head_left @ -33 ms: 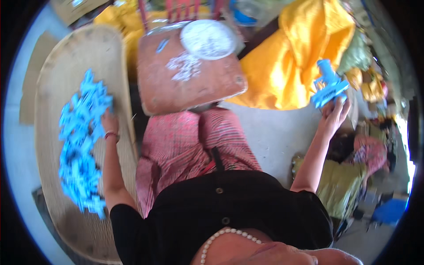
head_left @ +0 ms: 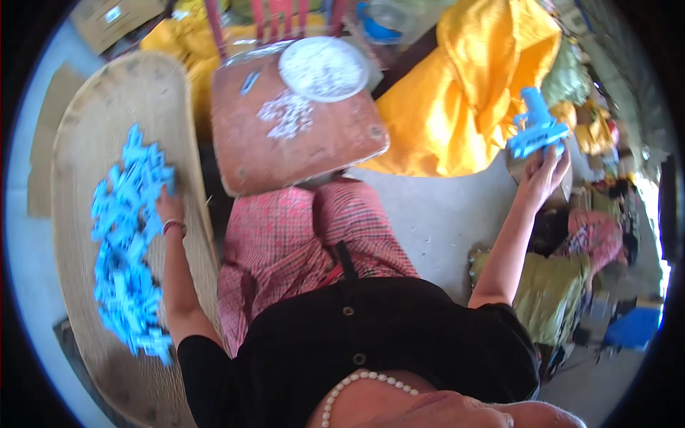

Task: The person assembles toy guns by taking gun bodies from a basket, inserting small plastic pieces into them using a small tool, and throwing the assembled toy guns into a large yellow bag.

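Observation:
My right hand (head_left: 546, 175) is raised at the right, gripping a light blue plastic toy gun (head_left: 539, 132) whose handle points up and away from me. At the left, a pile of similar blue toy guns (head_left: 128, 285) lies on a long, rounded woven tray (head_left: 78, 164). My left hand (head_left: 170, 208) rests at the right edge of that pile, its fingertips against the blue pieces. Whether those fingers are closed around a piece cannot be made out.
Ahead stands a reddish-brown chair seat (head_left: 328, 150) with a white bowl (head_left: 325, 69) of small white pieces, a loose heap of white pieces (head_left: 287, 114) and a small blue item (head_left: 250, 82). A yellow sack (head_left: 457, 107) is beside it. Another person (head_left: 596, 232) is at the far right.
The whole view has shifted slightly. My right hand has moved a little right and away with the toy gun. My left hand stays at the pile's edge.

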